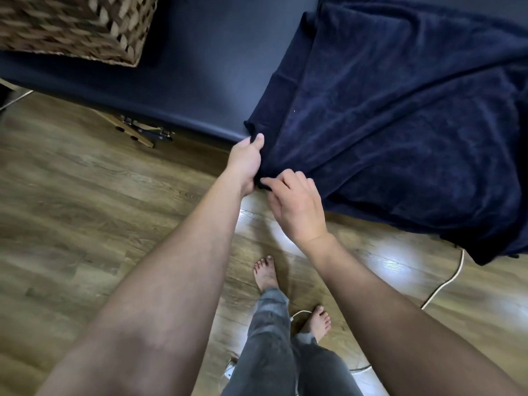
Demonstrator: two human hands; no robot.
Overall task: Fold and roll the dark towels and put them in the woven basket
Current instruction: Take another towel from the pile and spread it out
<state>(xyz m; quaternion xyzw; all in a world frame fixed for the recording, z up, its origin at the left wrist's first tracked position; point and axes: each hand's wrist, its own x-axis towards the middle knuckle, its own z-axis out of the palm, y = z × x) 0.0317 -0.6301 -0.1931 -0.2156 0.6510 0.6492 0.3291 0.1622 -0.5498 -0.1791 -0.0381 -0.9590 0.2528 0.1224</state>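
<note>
You are at the start of the folding step. The dark navy towel (400, 124) lies spread over the dark padded table (200, 81), and its near edge hangs over the table's side toward the wood floor (85, 210). Your left hand (245, 161) grips the towel's corner at the table edge, with the thumb on top of the cloth and the fingers curled under it. Your right hand (297, 207) is just beside it, at 5 o'clock from the left one, and its fingertips pinch the hanging edge of the same towel. The woven basket (80, 27) stands on the table at 10 o'clock from your hands, well apart from the towel; from here you cannot see inside it.

In my judgement, no fold is made yet. The next move asks that you separate your hands along this edge, so the cloth is tight between them, and then carry the edge across to 1 o'clock to meet the far edge. Watch the hanging part at 4 o'clock, because it can drag on the floor near the white cable (445, 284).
</note>
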